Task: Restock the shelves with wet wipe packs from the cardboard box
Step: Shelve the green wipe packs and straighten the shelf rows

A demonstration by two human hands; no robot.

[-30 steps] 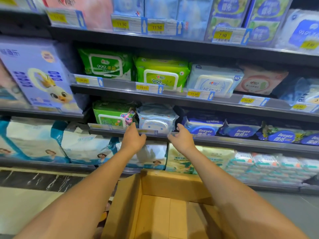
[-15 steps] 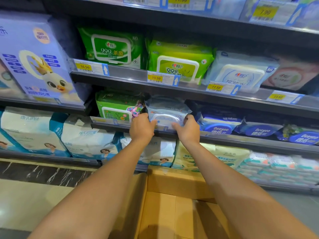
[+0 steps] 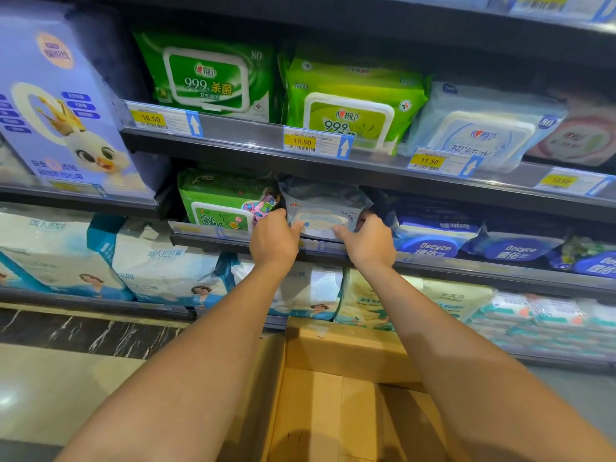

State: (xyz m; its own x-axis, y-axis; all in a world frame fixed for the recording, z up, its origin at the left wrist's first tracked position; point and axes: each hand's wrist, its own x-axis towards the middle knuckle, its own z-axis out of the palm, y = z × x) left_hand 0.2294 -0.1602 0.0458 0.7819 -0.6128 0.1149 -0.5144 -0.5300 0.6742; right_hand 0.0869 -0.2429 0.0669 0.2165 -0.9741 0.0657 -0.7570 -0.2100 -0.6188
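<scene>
Hands, left [image 3: 273, 240] and right [image 3: 370, 241], grip pale pack [image 3: 325, 205] at crowded shelf edge [image 3: 466, 263].

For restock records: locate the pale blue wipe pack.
Head view, centre: the pale blue wipe pack sits on the shelf between the green pack and Deeyeo pack.

We count two hands, the left hand [image 3: 273, 241] and the right hand [image 3: 370, 243], both holding one pale pack [image 3: 325, 208] near 12 o'clock. Green packs [image 3: 206, 78] number three: two toward 12 o'clock, one at 9. Three Deeyeo packs [image 3: 433, 241] sit at 3 o'clock. Four yellow tags [image 3: 150, 119] line the upper rail. One box [image 3: 333, 411] lies at 6 o'clock, and one purple carton [image 3: 63, 105] at 10.
</scene>
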